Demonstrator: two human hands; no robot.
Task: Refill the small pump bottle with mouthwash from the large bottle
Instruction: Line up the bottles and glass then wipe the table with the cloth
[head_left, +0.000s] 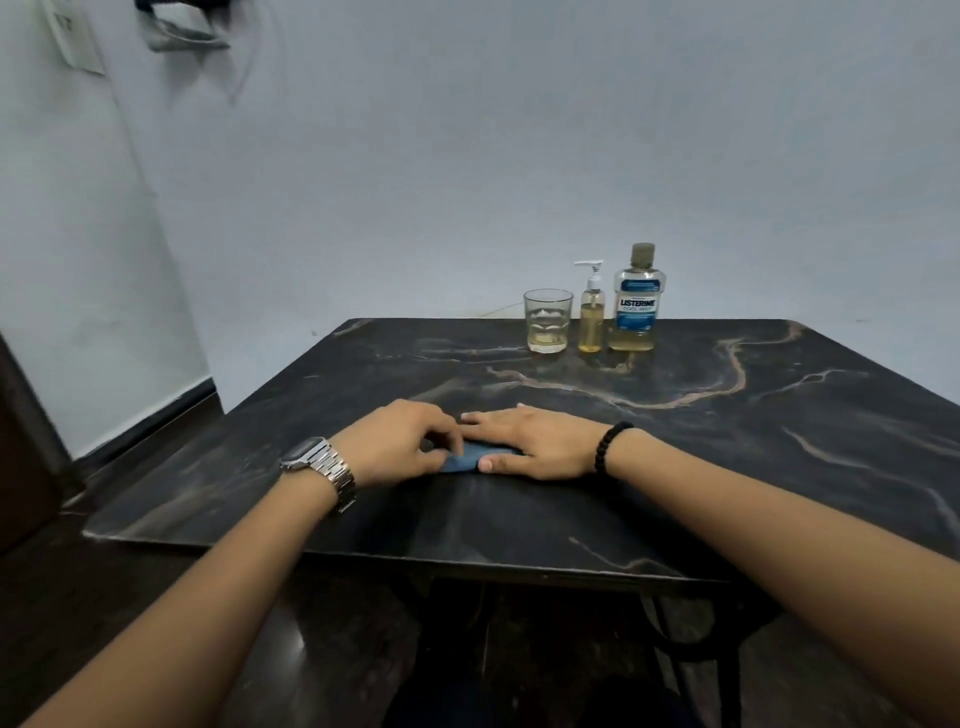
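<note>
The small pump bottle (591, 317), clear with a white pump and yellow liquid, stands at the table's far edge. Right beside it on the right stands the large mouthwash bottle (634, 304), capped, with a blue label and yellow liquid low in it. Both hands lie near the table's middle on a small folded blue cloth (464, 460). My left hand (402, 444) pinches the cloth's left part with curled fingers. My right hand (537, 441) presses flat on the cloth with straight fingers. Both hands are well short of the bottles.
A glass tumbler (548, 321) with a little yellowish liquid stands left of the pump bottle. The dark marble table (727, 441) meets a pale wall at the back. The floor drops off on the left and front sides.
</note>
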